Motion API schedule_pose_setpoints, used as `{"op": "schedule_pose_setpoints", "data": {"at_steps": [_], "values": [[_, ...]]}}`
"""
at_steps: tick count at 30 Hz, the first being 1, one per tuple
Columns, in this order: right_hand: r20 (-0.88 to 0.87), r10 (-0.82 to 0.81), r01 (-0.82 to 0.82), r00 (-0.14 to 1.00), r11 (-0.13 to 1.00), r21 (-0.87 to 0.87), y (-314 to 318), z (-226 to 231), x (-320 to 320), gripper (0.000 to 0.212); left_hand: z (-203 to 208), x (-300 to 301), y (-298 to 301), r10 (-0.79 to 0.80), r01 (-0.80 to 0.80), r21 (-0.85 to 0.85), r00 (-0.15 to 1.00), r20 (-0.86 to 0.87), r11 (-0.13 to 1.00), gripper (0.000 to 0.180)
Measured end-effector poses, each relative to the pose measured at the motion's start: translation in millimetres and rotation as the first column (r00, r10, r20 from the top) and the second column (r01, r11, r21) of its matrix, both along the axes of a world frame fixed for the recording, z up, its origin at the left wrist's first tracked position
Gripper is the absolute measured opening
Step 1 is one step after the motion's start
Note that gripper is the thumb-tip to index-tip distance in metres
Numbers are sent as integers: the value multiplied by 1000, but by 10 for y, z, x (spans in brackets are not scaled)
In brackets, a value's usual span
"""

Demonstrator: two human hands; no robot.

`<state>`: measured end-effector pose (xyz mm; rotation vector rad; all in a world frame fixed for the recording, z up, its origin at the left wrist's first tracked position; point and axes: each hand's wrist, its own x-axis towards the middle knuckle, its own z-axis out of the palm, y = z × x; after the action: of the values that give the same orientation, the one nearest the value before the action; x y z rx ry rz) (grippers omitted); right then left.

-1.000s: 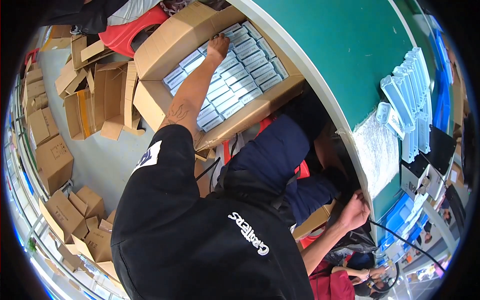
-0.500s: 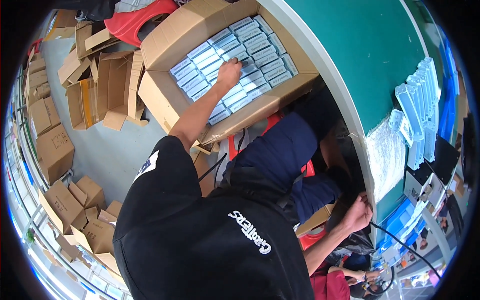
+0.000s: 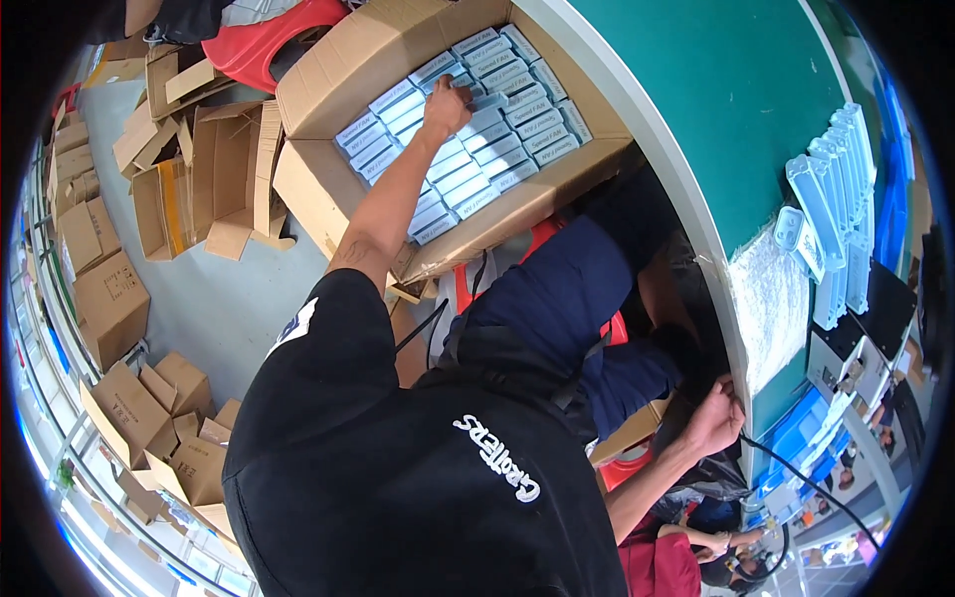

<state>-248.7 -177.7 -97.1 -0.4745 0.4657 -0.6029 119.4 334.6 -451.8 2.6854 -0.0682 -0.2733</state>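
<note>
A large open cardboard box (image 3: 328, 194) holds rows of small white-and-blue cartons (image 3: 468, 184) packed tightly together. My left hand (image 3: 448, 107) reaches into it, fingers bent down around one small carton (image 3: 487, 102) among the upper middle rows; the fingertips are partly hidden. At the right, my right hand (image 3: 716, 418) has its fingers curled on the rim of the green-topped table (image 3: 696, 90), close to a black cable (image 3: 806, 483).
Pale blue plastic pieces (image 3: 821, 204) stand in a row on the table beside clear wrap (image 3: 771, 308). Opened cartons (image 3: 229, 179) and more cardboard boxes (image 3: 109, 308) lie on the floor at left. A red stool (image 3: 264, 45) is behind the box. Another person's arm (image 3: 711, 542) shows at lower right.
My left hand has moved up and slightly left across the small cartons, toward the far rows. The right hand stays at the table rim.
</note>
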Motion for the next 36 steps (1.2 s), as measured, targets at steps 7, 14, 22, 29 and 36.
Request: {"op": "schedule_pose_setpoints", "data": {"at_steps": [7,14,22,29,36], "values": [[-55,-37,35,998,999,-23,76,53,54,48,-203,287,113,-120,135,48,965,-234,990,40],[-61,-54,55,997,998,5,76,50,57,49,87,132,116,-72,74,23,996,-54,997,36],[-42,-35,36,999,999,35,36,42,28,51,297,66,293,64,-54,-124,994,84,991,29],[-35,-43,44,998,999,12,-2,5,11,55,498,-386,500,3,17,-307,998,65,952,28],[-5,-21,22,1000,999,38,-41,-14,-10,56,430,-1194,331,-141,110,-176,974,-178,978,30]]}}
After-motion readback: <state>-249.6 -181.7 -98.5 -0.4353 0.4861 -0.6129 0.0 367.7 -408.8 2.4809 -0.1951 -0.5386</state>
